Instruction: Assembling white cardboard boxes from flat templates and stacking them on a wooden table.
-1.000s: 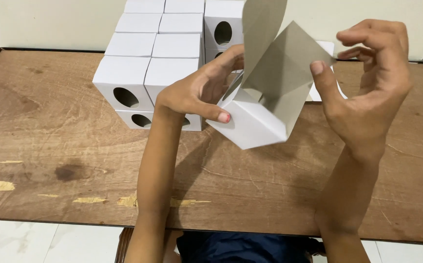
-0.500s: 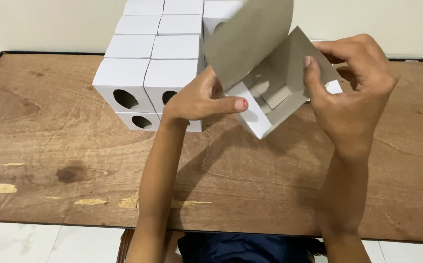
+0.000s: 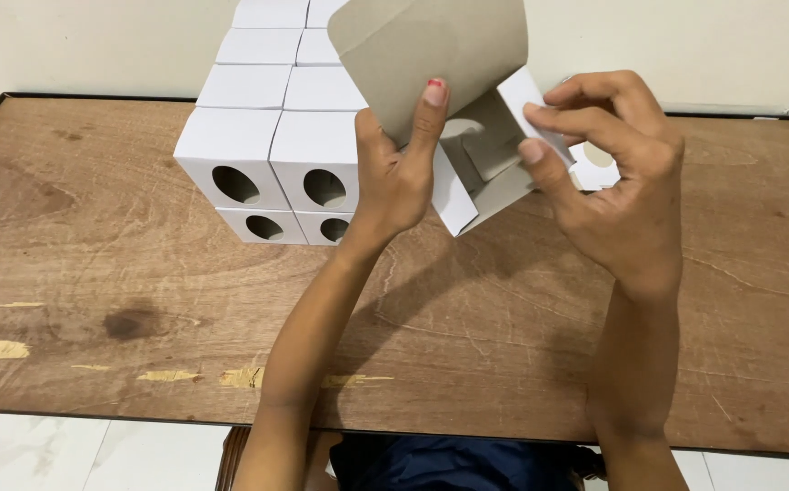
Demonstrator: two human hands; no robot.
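Box point(image 3: 481, 173) is being held above the table point(image 3: 94, 300), just right of the stack of finished boxes point(image 3: 272, 155). Since a second ago it is sitting higher and squarer, side flap folding inward. Left hand point(image 3: 394, 173) is gripping the big grey lid flap point(image 3: 431, 64); right hand point(image 3: 613, 173) is pinching the side flap

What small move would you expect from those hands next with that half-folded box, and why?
Probably the right hand presses the small white side flap inward. The box is held in the air, open, with its grey lid flap standing up under the left hand. The right fingertips already pinch that side flap, and the stacked boxes behind are all closed.
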